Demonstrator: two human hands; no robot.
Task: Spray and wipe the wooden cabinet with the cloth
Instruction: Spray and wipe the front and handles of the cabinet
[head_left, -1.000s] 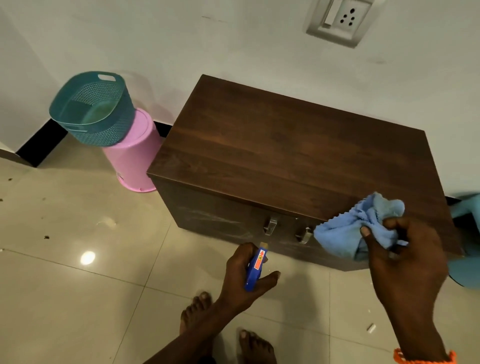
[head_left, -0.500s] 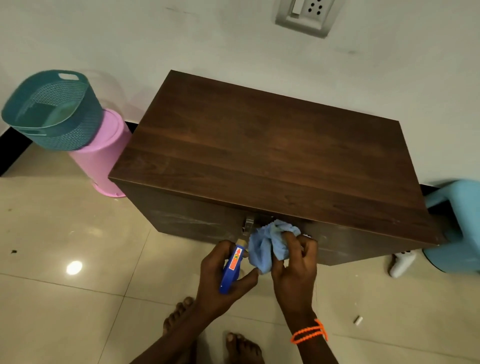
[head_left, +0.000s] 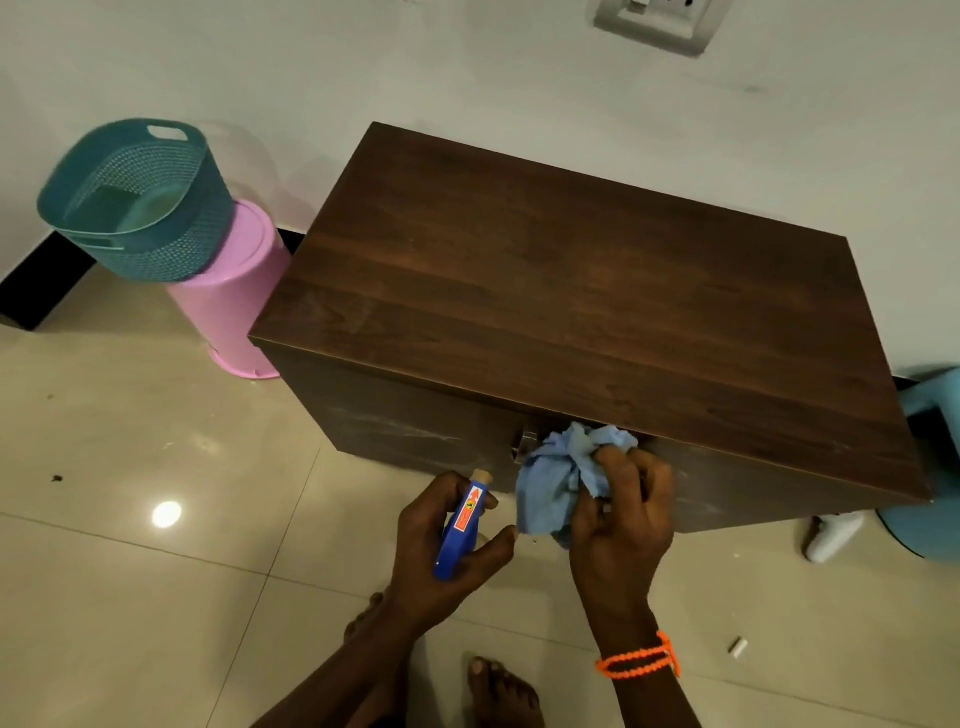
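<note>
A dark brown wooden cabinet (head_left: 571, 312) stands against the white wall, seen from above. My right hand (head_left: 618, 519) grips a bunched light blue cloth (head_left: 561, 478) and presses it against the cabinet's front, over the metal door handles just below the top edge. My left hand (head_left: 441, 545) holds a small blue spray bottle (head_left: 462, 525) with an orange label, upright, just left of the cloth and in front of the cabinet. Pale smears show on the left door front.
A teal perforated basket (head_left: 135, 202) sits on an upturned pink bucket (head_left: 234, 301) left of the cabinet. A light blue plastic stool (head_left: 930, 467) and a white object (head_left: 831, 535) lie at the right. My bare feet (head_left: 498, 691) stand on beige tiles.
My right hand carried the cloth from the cabinet's top right edge down and left to the front by the handles. My left hand kept the bottle nearby. The view shifted.
</note>
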